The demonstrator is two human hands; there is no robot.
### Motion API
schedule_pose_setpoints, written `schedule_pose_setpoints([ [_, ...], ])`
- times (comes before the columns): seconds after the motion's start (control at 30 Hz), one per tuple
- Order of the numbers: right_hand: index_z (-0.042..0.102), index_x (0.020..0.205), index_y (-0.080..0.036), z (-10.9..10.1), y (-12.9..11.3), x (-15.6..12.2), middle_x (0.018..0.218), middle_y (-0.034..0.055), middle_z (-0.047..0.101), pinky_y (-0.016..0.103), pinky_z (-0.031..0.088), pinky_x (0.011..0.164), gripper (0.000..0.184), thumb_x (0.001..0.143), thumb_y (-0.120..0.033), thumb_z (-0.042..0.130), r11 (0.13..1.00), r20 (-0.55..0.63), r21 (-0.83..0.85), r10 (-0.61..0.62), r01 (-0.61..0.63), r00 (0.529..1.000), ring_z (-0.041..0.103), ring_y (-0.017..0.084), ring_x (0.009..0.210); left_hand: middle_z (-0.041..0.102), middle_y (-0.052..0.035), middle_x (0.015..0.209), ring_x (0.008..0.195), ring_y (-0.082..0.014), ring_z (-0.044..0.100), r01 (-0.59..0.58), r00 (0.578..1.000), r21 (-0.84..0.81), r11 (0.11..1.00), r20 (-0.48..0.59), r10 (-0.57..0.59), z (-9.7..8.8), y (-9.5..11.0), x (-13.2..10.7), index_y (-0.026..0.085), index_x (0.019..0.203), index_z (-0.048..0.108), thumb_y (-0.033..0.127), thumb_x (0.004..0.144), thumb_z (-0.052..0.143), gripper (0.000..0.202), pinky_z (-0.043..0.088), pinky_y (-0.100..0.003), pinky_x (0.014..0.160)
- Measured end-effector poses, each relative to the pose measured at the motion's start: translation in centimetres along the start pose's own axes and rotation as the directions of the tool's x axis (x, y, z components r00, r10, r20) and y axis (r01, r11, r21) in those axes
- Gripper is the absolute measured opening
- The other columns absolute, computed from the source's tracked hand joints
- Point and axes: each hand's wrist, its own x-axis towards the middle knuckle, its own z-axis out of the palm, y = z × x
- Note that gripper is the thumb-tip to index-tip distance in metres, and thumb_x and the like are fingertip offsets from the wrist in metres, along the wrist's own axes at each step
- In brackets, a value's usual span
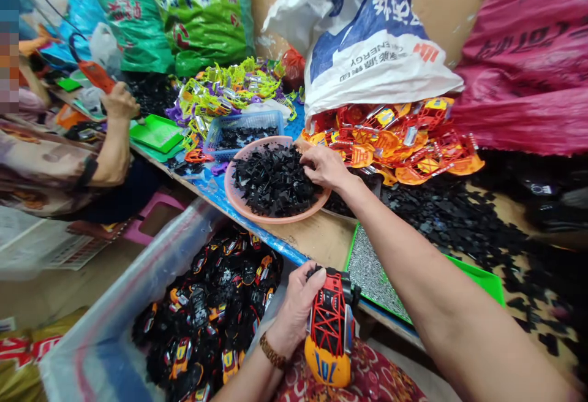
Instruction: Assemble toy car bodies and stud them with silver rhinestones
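My left hand (296, 304) is closed around a toy car (328, 322) with a red lattice frame, an orange front and black parts, held above my lap. My right hand (324, 166) is at the right rim of a round pink basin (257, 215). Its fingers are curled together over small black plastic pieces (275, 181) heaped in there; whatever lies between the fingertips is hidden. Just behind my right hand, red and orange toy car shells (390, 138) spill from a white sack (367, 53).
Below the table, a plastic-lined bin (110, 328) holds many toy cars (215, 304). A green tray (482, 279) of small metal screws lies under my right forearm. Yellow-green parts (225, 89) and a blue basket (215, 138) stand behind. At left, a co-worker's hand (120, 102) grips an orange power screwdriver (96, 76).
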Motion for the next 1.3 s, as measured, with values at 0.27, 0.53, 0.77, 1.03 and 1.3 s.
schedule_pose_setpoints([
  [0.27,0.075,0.086,-0.019,-1.4,-0.7,-0.4,0.084,0.0075,0.074,0.038,0.050,0.087,0.020,0.083,-0.021,0.055,0.974,-0.217,0.205,-0.050,0.096,0.975,0.066,0.025,0.088,0.060,0.0039,0.065,0.051,-0.0063,0.053,-0.012,1.000,-0.025,1.000,0.006,0.012,-0.1,-0.2,-0.1,0.015,0.079,0.059,0.048,0.073,0.089,0.045,0.047,-0.018,0.052],
  [0.53,0.064,0.069,-0.018,-4.1,-4.3,-6.7,0.055,-0.0051,0.047,0.026,0.030,0.051,0.014,0.074,-0.032,0.061,0.644,-0.022,0.759,0.172,-0.096,0.985,0.037,0.009,0.051,0.063,0.0026,0.069,0.053,-0.0072,0.054,-0.126,0.992,0.061,0.990,-0.021,0.127,-0.3,2.9,0.0,0.015,0.090,0.070,0.055,0.079,0.082,0.044,0.047,-0.018,0.052],
  [0.77,0.056,0.056,-0.019,-7.4,-4.8,-14.3,0.046,-0.0103,0.036,0.021,0.020,0.045,0.007,0.060,-0.024,0.057,0.544,0.447,0.717,0.120,-0.435,0.886,0.026,0.004,0.046,0.063,0.0029,0.067,0.051,-0.0096,0.055,-0.144,0.987,0.340,0.929,0.114,0.111,0.5,4.8,-0.8,0.019,0.106,0.068,0.058,0.079,0.081,0.049,0.047,-0.019,0.050],
  [1.03,0.057,0.055,-0.019,-8.0,-2.2,-17.6,0.045,-0.0076,0.049,0.019,0.032,0.039,0.008,0.054,-0.027,0.057,0.454,0.674,0.666,-0.027,-0.591,0.738,0.040,0.006,0.042,0.057,0.0042,0.073,0.059,-0.0093,0.049,-0.180,0.967,0.594,0.784,0.254,0.029,1.9,4.1,-1.0,0.020,0.110,0.068,0.055,0.090,0.070,0.041,0.042,-0.019,0.055],
  [1.3,0.057,0.056,-0.017,-8.4,-2.3,-18.6,0.047,-0.0087,0.044,0.017,0.026,0.039,0.009,0.061,-0.015,0.064,0.614,0.722,0.586,-0.100,-0.529,0.685,0.035,0.004,0.044,0.055,0.0030,0.068,0.061,-0.0091,0.045,-0.219,0.905,0.693,0.687,0.407,-0.122,3.3,2.7,-1.3,0.016,0.078,0.067,0.046,0.091,0.069,0.033,0.038,-0.021,0.057],
])
